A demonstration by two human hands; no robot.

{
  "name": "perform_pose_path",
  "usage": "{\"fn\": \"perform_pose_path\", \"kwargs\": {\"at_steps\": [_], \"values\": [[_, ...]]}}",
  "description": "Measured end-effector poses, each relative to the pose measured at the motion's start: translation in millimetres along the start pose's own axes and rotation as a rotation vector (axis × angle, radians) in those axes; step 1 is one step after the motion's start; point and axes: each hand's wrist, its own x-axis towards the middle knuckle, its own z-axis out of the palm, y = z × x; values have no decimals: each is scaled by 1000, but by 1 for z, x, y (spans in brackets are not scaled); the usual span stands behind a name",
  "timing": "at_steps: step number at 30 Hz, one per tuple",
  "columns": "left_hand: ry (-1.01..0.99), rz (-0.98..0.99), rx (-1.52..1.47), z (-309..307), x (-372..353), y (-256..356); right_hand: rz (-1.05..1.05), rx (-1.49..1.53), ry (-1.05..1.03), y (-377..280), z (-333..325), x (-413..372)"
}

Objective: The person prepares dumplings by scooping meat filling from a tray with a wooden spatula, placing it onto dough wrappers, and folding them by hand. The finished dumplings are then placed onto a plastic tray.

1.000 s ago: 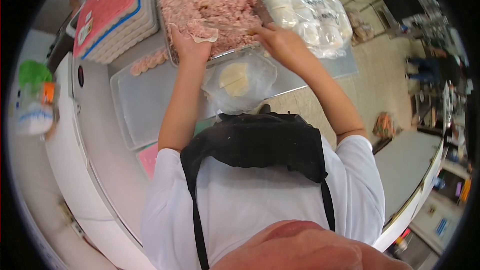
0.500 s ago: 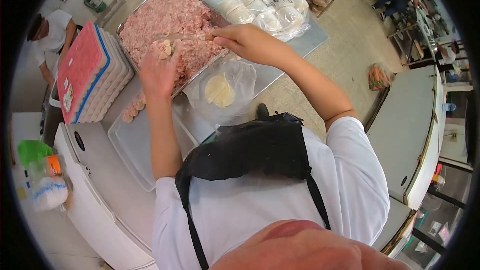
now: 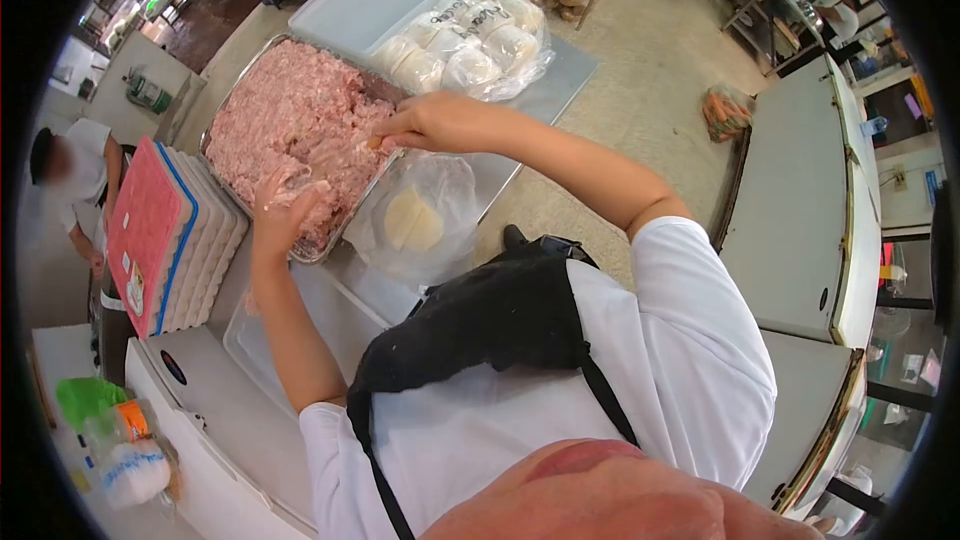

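Pinching a handle (image 3: 376, 142) over ground meat (image 3: 290, 100)

The right hand (image 3: 425, 124) presses fingertips round the handle. The left hand (image 3: 280, 212) curls over the meat-filled tray (image 3: 222, 185); whether it grips anything, I cannot tell.

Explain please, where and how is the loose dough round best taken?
I would pinch the round by its edge nearest the person's body, from above: it is thin, lies flat on plastic, and that edge faces away from the tray.
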Motion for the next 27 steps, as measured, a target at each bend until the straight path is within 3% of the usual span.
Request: {"fn": "perform_pose_path", "kwargs": {"at_steps": [2,5,8,9,12,14,15,18,21,23,26,27], "values": [[124,-314,-272,17,1,-16,-7,-151,80,-3,2,4],[-68,-402,-364,21,4,-62,-81,-198,110,-17,31,5],[-32,-338,-59,18,-3,-18,111,-426,-139,54,78,5],[8,-288,-40,18,-5,-17,222,-421,-268,58,64,4],[101,-115,31,15,-15,-8,194,-386,-367,66,32,4],[175,38,78,13,-15,14,208,-107,-221,52,-2,5],[115,4,67,12,-12,18,211,31,-147,46,-13,4],[28,-112,23,13,-4,18,-76,315,-122,38,-9,11],[106,-185,74,34,-3,-1,-159,457,-219,51,7,16],[147,-161,285,43,0,-14,-139,184,-233,64,-9,29],[85,-465,-326,55,6,-20,-195,17,-102,60,-5,32],[86,-495,-354,57,9,-15,-226,4,-34,57,1,31]]}}
